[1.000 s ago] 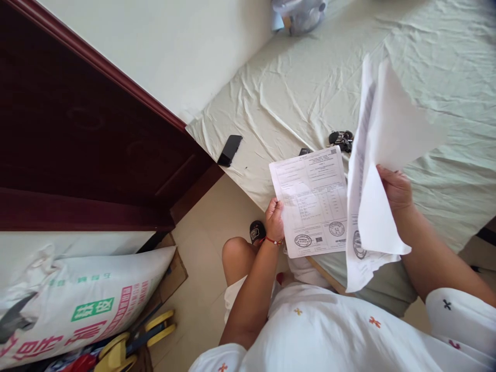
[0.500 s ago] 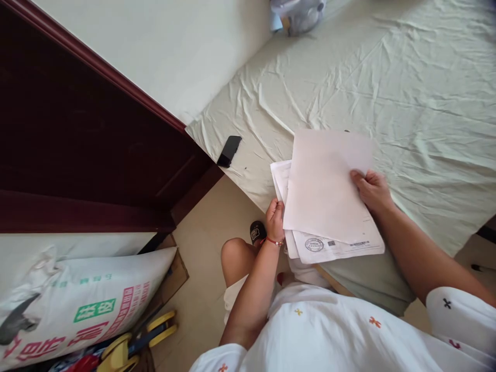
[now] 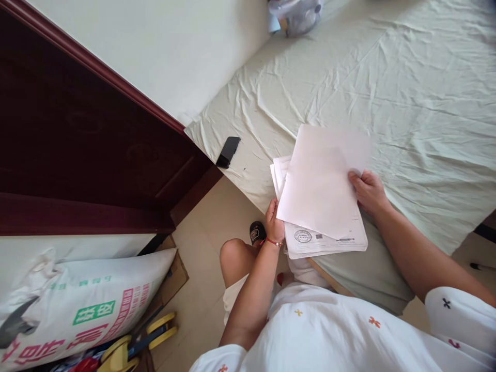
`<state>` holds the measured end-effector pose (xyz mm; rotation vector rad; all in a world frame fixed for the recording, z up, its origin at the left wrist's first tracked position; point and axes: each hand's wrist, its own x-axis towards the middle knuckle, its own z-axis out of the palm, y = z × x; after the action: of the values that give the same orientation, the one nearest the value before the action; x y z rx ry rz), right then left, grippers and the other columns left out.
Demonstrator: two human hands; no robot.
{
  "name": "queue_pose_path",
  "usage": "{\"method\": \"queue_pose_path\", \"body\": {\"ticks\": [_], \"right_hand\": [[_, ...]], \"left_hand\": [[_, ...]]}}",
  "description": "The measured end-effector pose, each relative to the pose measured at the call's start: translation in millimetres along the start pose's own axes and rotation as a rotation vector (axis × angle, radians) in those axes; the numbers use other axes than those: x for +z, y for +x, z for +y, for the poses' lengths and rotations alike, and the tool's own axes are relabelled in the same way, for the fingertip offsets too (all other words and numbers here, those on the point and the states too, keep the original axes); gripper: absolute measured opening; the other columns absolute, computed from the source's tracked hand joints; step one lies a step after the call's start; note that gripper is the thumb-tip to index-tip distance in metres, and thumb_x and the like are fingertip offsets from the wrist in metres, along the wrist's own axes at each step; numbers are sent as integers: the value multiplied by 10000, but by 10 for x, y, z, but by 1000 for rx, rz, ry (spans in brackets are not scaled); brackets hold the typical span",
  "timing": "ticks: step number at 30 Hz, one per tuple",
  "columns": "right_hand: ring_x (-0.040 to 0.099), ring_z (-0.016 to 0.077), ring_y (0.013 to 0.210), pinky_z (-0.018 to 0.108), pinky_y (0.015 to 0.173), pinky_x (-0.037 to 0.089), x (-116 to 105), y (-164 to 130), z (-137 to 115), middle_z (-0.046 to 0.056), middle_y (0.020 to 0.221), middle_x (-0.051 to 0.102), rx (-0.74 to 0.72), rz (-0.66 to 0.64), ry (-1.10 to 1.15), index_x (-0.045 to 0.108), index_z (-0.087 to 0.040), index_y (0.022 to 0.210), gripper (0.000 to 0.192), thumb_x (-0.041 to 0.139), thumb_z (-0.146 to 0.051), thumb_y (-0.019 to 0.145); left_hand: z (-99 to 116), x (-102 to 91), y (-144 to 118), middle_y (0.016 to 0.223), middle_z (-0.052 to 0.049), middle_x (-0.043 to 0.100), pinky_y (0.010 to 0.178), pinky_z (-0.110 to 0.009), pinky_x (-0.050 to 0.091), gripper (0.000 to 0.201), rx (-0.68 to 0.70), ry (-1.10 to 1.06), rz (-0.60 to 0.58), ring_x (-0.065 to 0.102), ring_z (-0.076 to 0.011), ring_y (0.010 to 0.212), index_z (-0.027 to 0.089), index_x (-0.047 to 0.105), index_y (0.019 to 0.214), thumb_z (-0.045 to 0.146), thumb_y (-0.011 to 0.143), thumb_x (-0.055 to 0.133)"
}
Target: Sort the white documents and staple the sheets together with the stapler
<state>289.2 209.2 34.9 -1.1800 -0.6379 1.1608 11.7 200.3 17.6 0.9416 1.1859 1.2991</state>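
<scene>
green and pink printed characters are seen on the white sack [image 3: 83, 302], too skewed to be read. a round stamp and barcode are borne by the lower sheet [image 3: 325, 240], its print too small.

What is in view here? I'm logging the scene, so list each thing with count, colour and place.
papers: a few sheets, white, blank sheet on top, at the bed's near edge
bed: one, pale green sheet, right
phone: one, black, bed's left corner
bag: one, clear plastic, top, far side of bed
sack: one, white with green and pink print, lower left
door: one, dark red-brown, left
left hand: grip on the papers' left edge
right hand: grip on the top sheet's right edge
</scene>
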Motion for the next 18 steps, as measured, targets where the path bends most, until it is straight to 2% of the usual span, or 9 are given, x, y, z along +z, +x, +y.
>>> {"method": "queue_pose_path", "body": {"ticks": [5, 10, 18], "right_hand": [[734, 225, 756, 263, 483, 540, 1, -22, -38, 18, 739, 727, 24, -32, -52, 671, -263, 804, 398, 899, -573, 703], [695, 193, 663, 256, 486, 533, 10, -29, -22, 5, 710, 715, -7, -28, -62, 702, -257, 817, 388, 883, -589, 730], [610, 145, 550, 229, 435, 482, 13, -45, -23, 4, 676, 694, -15, -51, -105, 718, -238, 794, 407, 859, -619, 762]], "left_hand": [[-8, 3, -8, 854, 6, 687, 726, -252, 480, 453, -27, -20, 13, 591, -145, 768, 222, 731, 948, 646, 809, 805], [63, 24, -30, 793, 19, 643, 684, -244, 452, 426, -10, 10, -44, 546, -136, 721, 222, 709, 906, 639, 853, 774], [96, 47, -39, 787, 29, 645, 645, -238, 427, 413, -9, 6, -80, 523, -123, 679, 226, 704, 934, 620, 842, 786]]}}
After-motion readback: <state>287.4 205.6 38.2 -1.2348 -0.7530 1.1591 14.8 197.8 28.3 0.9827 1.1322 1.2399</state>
